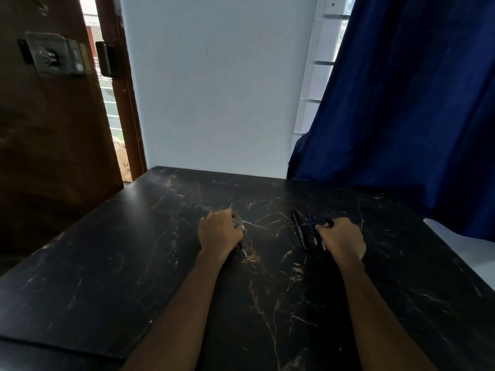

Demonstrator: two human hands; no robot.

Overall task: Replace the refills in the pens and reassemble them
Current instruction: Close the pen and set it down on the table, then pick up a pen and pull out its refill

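Pens lie in a small group on the right half of the table, just beside the right hand. I count three slim pieces there, side by side, all pointing roughly away from the person. The leftmost is a black pen (pixel 299 231), and next to it lies a thinner dark blue pen (pixel 312 228). The third piece (pixel 322 243) touches the edge of the hand and is partly covered, so I cannot tell whether it is a pen or a refill.

The right hand (pixel 341 238) sits knuckles-up on the table. Its fingers are curled round a black pen part (pixel 330 223), whose end pokes out past the knuckles.

The left hand (pixel 220 232) is well apart from it, near the middle of the table. It is also knuckles-up, with fingers curled over a pale-tipped pen (pixel 243 250) that shows below the hand. Something greyish glints at its fingertips, too blurred to name. That makes five pieces in all, two held and three lying loose. Both forearms are bare.

The table (pixel 107 263) is black with thin golden veins. Behind it stands one pale wall (pixel 214 89). To the left is one brown wooden door (pixel 53 143) with a single metal lock (pixel 53 53). To the right, one dark blue curtain (pixel 415 103) hangs over part of a white window frame (pixel 318 76).
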